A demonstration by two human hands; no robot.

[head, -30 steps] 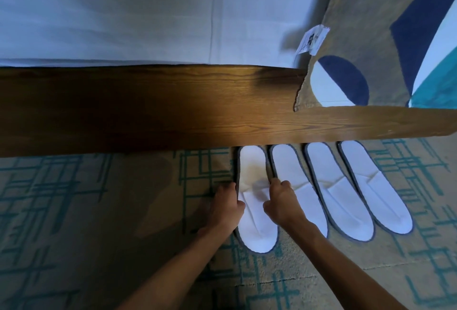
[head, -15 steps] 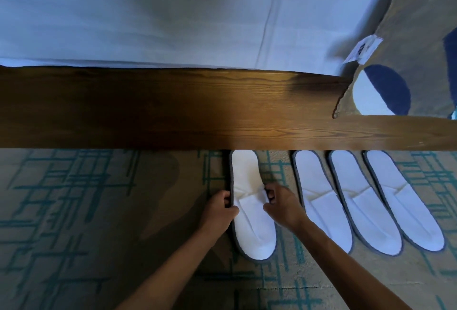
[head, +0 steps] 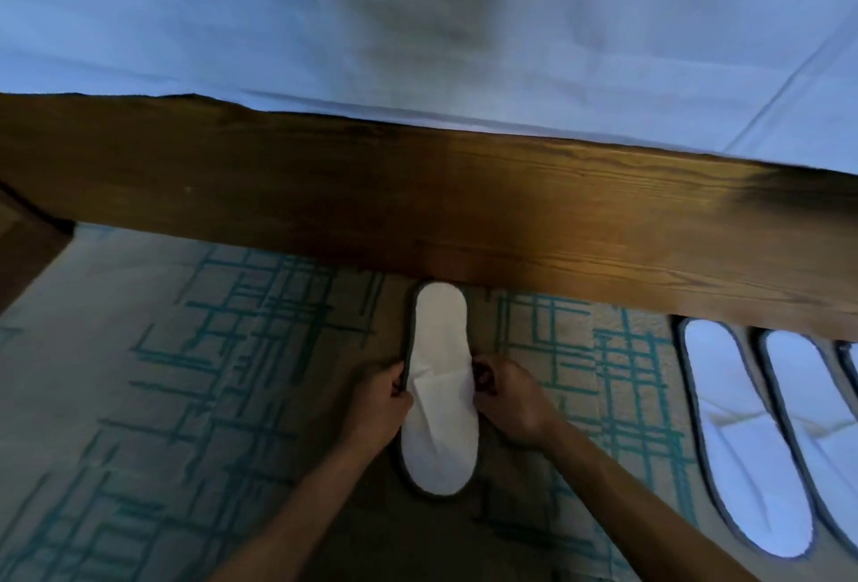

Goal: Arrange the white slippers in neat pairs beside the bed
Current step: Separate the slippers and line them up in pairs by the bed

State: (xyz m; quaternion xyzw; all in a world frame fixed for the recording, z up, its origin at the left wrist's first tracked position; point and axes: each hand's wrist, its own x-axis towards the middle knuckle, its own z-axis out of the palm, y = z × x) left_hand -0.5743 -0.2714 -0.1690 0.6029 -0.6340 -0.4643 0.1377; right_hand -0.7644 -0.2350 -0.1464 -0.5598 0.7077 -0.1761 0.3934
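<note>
- Two hands frame a single white slipper [head: 440, 391] on the patterned carpet [head: 195, 377], its far end tucked just under the wooden bed rail [head: 418, 210].
- We see open carpet on both sides of it: a wide clear stretch to the left, and a narrower strip to the right before the next slipper [head: 747, 442].
- That slipper lies side by side with another [head: 817, 433] at the right edge of view, well apart from the one being handled; a sliver of a further one [head: 850, 363] shows at the frame's border.
- Our left hand [head: 378, 405] pinches the slipper's left edge beside the strap, fingers curled around the dark rim.
- Our right hand [head: 508, 400] grips the opposite edge at the same level, fingertips pressed against the strap's side.
- Both forearms reach in from the bottom of view, converging on the slipper.
- White bedding [head: 464, 24] fills the view above the rail.
</note>
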